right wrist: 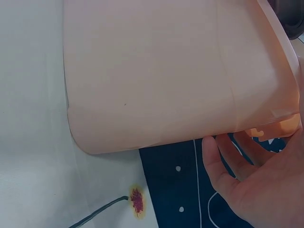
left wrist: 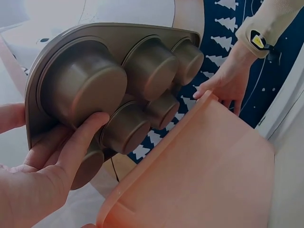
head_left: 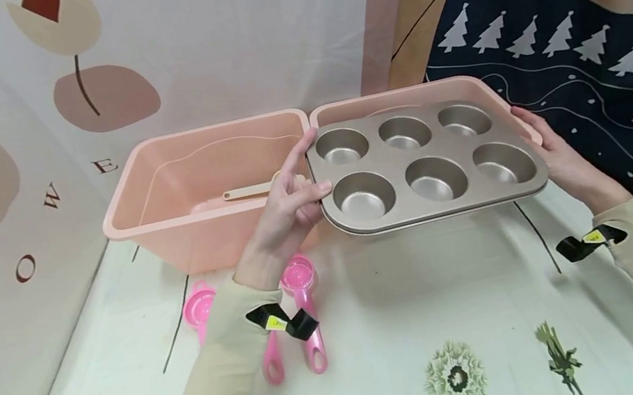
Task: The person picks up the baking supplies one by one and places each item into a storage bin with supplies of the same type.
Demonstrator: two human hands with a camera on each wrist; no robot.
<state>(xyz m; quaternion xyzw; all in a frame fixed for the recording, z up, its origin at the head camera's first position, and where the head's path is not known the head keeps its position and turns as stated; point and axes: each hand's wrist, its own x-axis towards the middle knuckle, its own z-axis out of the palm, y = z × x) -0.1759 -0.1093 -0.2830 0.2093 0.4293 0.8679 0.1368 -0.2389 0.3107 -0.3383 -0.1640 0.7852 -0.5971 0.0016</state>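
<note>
My left hand (head_left: 287, 213) grips the near-left corner of a metal muffin tin (head_left: 400, 186), with fingers spread below it among the cup undersides, seen in the left wrist view. The tin faces up, raised over the front of the right-hand pink bin (head_left: 401, 98), and hides most of it. My right hand (head_left: 568, 164) holds that bin's right rim. In the right wrist view, its fingers (right wrist: 216, 168) curl outside the bin wall (right wrist: 152, 80), beneath the rim, while its thumb side is partly cut off at the frame edge.
A second pink bin (head_left: 194, 222) stands on the left, touching the first; inside lies a utensil with a beige handle (head_left: 248, 191). Pink measuring scoops (head_left: 304, 298) lie on the flowered tablecloth, partly under my left forearm. Behind the bins hang a patterned curtain (head_left: 237, 35) and a dark tree-print cloth (head_left: 582, 80).
</note>
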